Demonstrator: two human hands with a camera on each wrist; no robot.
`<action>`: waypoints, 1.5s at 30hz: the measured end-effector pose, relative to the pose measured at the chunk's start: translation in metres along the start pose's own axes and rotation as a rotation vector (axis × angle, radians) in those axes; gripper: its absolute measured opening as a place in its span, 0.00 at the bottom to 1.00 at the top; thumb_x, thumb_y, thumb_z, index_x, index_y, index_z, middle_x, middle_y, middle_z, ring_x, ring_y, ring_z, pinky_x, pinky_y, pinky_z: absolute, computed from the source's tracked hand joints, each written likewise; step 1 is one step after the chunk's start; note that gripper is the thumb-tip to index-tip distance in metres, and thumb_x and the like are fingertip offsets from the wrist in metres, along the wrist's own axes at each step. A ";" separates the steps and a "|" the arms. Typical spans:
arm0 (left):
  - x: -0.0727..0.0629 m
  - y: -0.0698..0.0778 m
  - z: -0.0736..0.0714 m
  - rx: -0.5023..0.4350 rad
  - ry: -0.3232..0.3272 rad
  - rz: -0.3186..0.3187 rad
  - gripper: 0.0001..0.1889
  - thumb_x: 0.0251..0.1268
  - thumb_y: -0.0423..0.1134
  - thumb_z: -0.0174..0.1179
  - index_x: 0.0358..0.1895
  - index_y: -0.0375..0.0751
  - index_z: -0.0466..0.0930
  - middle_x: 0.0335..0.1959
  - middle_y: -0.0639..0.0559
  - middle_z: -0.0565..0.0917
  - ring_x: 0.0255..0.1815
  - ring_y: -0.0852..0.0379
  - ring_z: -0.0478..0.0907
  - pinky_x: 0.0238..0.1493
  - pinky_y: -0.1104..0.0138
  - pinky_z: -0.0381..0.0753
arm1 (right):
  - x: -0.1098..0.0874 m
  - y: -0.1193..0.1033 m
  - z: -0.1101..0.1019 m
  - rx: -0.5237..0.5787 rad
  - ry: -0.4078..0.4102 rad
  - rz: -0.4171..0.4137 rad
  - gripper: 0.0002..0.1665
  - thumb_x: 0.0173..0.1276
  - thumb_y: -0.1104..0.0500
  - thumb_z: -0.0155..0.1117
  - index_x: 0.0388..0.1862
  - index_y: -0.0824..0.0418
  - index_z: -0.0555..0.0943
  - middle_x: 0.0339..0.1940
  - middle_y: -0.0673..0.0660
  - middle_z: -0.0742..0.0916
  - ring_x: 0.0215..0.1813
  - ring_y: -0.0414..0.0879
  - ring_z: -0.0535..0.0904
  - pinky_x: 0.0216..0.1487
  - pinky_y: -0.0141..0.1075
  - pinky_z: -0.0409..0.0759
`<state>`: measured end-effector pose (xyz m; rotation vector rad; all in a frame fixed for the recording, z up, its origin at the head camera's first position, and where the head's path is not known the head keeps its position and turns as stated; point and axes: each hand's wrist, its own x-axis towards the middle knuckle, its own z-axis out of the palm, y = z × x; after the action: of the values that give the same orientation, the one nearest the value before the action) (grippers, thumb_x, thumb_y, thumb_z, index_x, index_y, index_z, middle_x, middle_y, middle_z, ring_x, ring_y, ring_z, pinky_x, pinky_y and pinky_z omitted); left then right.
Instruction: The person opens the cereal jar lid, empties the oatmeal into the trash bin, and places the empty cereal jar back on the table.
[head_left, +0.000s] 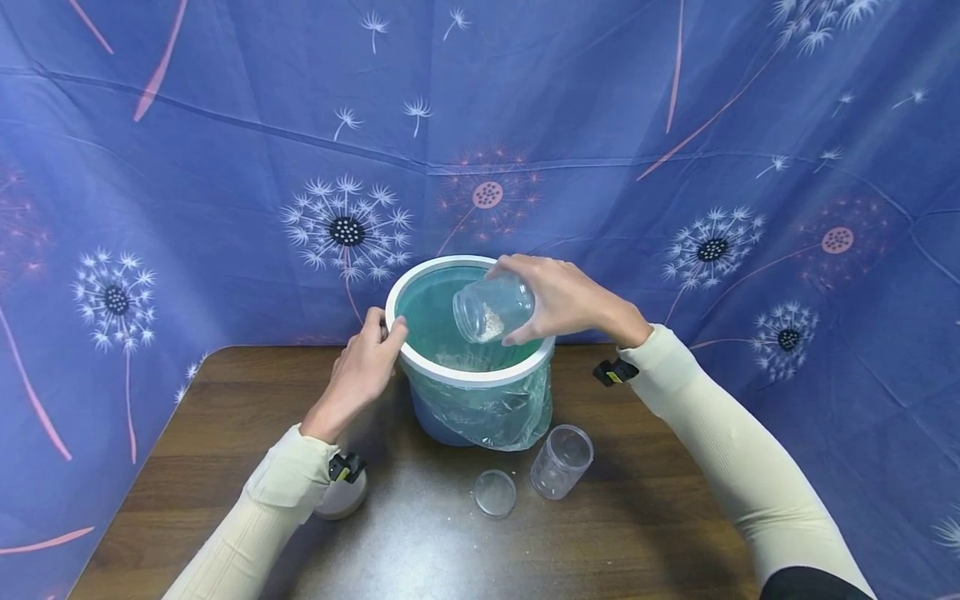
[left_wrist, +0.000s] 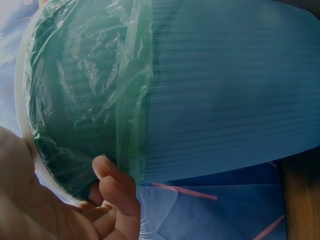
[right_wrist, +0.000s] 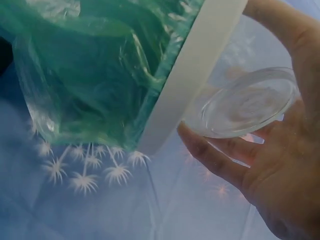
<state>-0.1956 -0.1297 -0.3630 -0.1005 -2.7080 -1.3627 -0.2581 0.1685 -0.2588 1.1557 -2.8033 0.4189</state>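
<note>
A blue trash bin [left_wrist: 225, 90] with a white rim [head_left: 472, 377] stands on the table, lined with a thin green plastic bag [head_left: 495, 408]. At the rim's left side my left hand [head_left: 362, 363] grips the edge, thumb on top and fingers curled below. My right hand [head_left: 561, 298] holds a clear jar [head_left: 501, 302] tilted over the bin, its mouth facing left and down. A small heap of pale bits [head_left: 491, 323] lies inside the jar near its mouth. The right wrist view shows the jar's round base [right_wrist: 250, 105] between thumb and fingers.
A second clear jar [head_left: 561, 463] stands in front of the bin on the wooden table [head_left: 420, 550]. Beside it lies a clear round lid [head_left: 495, 493]. A pale round object [head_left: 343, 500] is partly hidden under the left wrist. A blue patterned cloth [head_left: 600, 108] hangs behind.
</note>
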 end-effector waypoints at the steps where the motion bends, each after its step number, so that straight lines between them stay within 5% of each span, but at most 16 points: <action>1: 0.000 0.000 0.000 -0.001 0.000 -0.001 0.21 0.84 0.61 0.41 0.55 0.46 0.67 0.31 0.47 0.85 0.31 0.50 0.84 0.38 0.54 0.71 | 0.000 0.000 0.000 0.031 0.008 0.009 0.53 0.44 0.40 0.91 0.69 0.50 0.78 0.65 0.50 0.86 0.62 0.51 0.83 0.59 0.55 0.81; 5: 0.000 0.000 0.000 -0.007 -0.003 0.001 0.22 0.84 0.61 0.41 0.55 0.46 0.67 0.31 0.47 0.84 0.32 0.50 0.83 0.37 0.55 0.70 | 0.000 -0.001 0.003 0.143 0.061 0.048 0.53 0.46 0.39 0.91 0.70 0.50 0.78 0.64 0.50 0.87 0.57 0.50 0.84 0.56 0.52 0.81; 12: 0.001 -0.001 0.000 -0.007 0.001 0.006 0.22 0.84 0.62 0.41 0.54 0.46 0.67 0.31 0.46 0.84 0.31 0.49 0.83 0.37 0.55 0.70 | 0.000 -0.003 0.002 0.001 0.082 0.035 0.53 0.45 0.38 0.90 0.69 0.51 0.78 0.64 0.51 0.86 0.50 0.49 0.83 0.51 0.52 0.80; 22: 0.001 0.000 0.000 -0.001 0.006 0.008 0.21 0.84 0.61 0.41 0.52 0.46 0.67 0.30 0.46 0.85 0.31 0.49 0.83 0.37 0.54 0.70 | 0.002 -0.006 -0.001 0.333 0.256 0.061 0.52 0.47 0.43 0.92 0.70 0.49 0.77 0.60 0.54 0.87 0.49 0.54 0.88 0.45 0.47 0.87; 30: 0.000 -0.001 0.000 -0.006 -0.013 0.004 0.22 0.84 0.61 0.41 0.57 0.46 0.67 0.30 0.46 0.84 0.31 0.49 0.82 0.38 0.55 0.70 | 0.000 -0.008 -0.003 -0.021 0.074 0.069 0.54 0.45 0.36 0.89 0.69 0.54 0.77 0.65 0.55 0.86 0.54 0.53 0.84 0.53 0.55 0.81; 38: 0.001 0.000 0.001 -0.011 -0.008 0.000 0.22 0.84 0.61 0.41 0.56 0.46 0.67 0.32 0.43 0.85 0.32 0.48 0.84 0.38 0.54 0.70 | 0.001 -0.004 -0.003 0.000 0.004 0.088 0.53 0.47 0.36 0.88 0.70 0.49 0.77 0.64 0.53 0.86 0.58 0.53 0.83 0.57 0.56 0.80; 45: 0.000 0.000 0.000 -0.020 -0.014 0.004 0.23 0.84 0.61 0.41 0.56 0.45 0.67 0.34 0.41 0.85 0.32 0.48 0.84 0.38 0.54 0.69 | 0.013 -0.003 -0.011 0.015 -0.110 0.033 0.51 0.50 0.34 0.86 0.70 0.47 0.76 0.45 0.53 0.87 0.43 0.49 0.81 0.45 0.50 0.79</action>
<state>-0.1952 -0.1298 -0.3636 -0.1167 -2.7045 -1.3927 -0.2661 0.1607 -0.2458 1.1720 -2.9214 0.3905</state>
